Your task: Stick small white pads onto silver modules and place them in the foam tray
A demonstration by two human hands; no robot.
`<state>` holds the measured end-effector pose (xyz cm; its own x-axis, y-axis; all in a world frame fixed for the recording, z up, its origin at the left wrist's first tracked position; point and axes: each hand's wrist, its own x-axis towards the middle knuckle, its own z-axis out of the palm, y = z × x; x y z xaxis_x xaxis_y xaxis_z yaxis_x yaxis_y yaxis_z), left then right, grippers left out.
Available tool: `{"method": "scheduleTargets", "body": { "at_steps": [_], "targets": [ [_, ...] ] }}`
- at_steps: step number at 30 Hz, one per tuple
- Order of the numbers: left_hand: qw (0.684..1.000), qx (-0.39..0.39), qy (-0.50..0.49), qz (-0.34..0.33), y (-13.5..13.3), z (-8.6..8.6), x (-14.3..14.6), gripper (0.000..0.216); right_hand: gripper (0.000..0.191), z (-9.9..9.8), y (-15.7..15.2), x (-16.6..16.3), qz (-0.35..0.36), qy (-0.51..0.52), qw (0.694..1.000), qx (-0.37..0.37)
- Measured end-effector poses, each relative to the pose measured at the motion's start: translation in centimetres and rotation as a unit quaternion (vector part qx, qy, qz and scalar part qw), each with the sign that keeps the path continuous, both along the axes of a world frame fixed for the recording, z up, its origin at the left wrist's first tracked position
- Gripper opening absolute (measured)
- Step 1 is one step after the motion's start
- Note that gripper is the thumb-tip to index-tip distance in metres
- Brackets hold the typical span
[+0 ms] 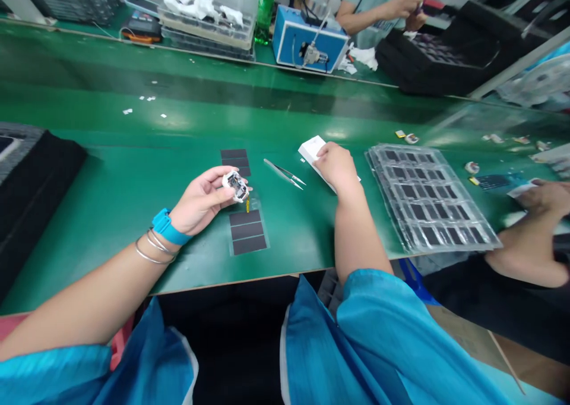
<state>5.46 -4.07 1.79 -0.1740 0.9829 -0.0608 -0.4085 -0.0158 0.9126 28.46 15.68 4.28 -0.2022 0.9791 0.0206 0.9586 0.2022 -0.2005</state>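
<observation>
My left hand is closed on a small white-and-clear part with a little yellow tab hanging from it, held just above the green bench. My right hand rests with curled fingers on a white pad of sheets lying flat on the bench. Metal tweezers lie between the two hands. A clear strip of dark rectangular pads sits just below my left hand, and another such strip lies just beyond it.
A clear compartment tray of dark parts lies right of my right hand. Black foam trays stand at the left. A co-worker's arm rests at the right edge. Across the bench, another person works by a blue box and stacked trays.
</observation>
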Motion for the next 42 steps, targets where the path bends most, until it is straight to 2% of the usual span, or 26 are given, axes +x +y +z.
{"method": "scheduleTargets", "body": {
  "at_steps": [6, 10, 13, 15, 17, 18, 20, 24, 27, 31, 37, 42],
  "targets": [
    [1.000, 0.003, -0.015, -0.011, -0.1, 0.1, 0.1, 0.048, 0.035, 0.0, -0.8, -1.0, 0.017, -0.004, 1.000, 0.026],
    [0.999, 0.002, -0.031, -0.029, -0.2, 0.1, -0.1, 0.047, 0.026, -0.1, -1.5, -1.6, 0.046, 0.018, 0.999, 0.003],
    [0.998, 0.003, -0.046, -0.048, -0.4, 0.3, -0.1, 0.047, 0.015, 0.2, -3.3, -2.6, 0.121, 0.109, 0.984, 0.068],
    [0.997, 0.004, -0.058, -0.056, -0.4, 0.5, -0.1, 0.048, 0.009, 0.5, -5.4, -3.6, 0.229, 0.234, 0.939, 0.101],
    [0.996, 0.007, -0.075, -0.057, -0.4, 0.7, 0.1, 0.048, 0.007, 0.5, -7.8, -4.7, 0.344, 0.344, 0.870, 0.085],
    [0.995, 0.009, -0.084, -0.055, -0.4, 0.7, 0.2, 0.047, 0.006, 0.5, -9.0, -5.1, 0.384, 0.376, 0.840, 0.073],
    [0.994, 0.010, -0.098, -0.051, -0.4, 0.8, 0.3, 0.044, 0.004, 0.1, -10.8, -5.9, 0.419, 0.401, 0.812, 0.070],
    [0.993, 0.002, -0.104, -0.048, -0.3, 0.7, 0.3, 0.044, 0.005, -0.5, -11.9, -6.4, 0.414, 0.419, 0.802, 0.098],
    [0.993, 0.000, -0.102, -0.052, -0.3, 0.7, 0.2, 0.045, 0.007, -0.4, -11.6, -6.3, 0.407, 0.445, 0.794, 0.081],
    [0.993, -0.001, -0.104, -0.054, -0.4, 0.7, 0.2, 0.046, 0.008, -0.2, -11.5, -6.2, 0.388, 0.453, 0.801, 0.054],
    [0.993, -0.018, -0.113, -0.041, -0.3, 0.7, 0.3, 0.045, 0.009, -1.0, -11.7, -6.6, 0.400, 0.414, 0.811, 0.106],
    [0.991, -0.030, -0.119, -0.060, -0.3, 0.6, 0.1, 0.046, 0.004, -0.6, -12.0, -6.5, 0.380, 0.431, 0.808, 0.133]
  ]
}}
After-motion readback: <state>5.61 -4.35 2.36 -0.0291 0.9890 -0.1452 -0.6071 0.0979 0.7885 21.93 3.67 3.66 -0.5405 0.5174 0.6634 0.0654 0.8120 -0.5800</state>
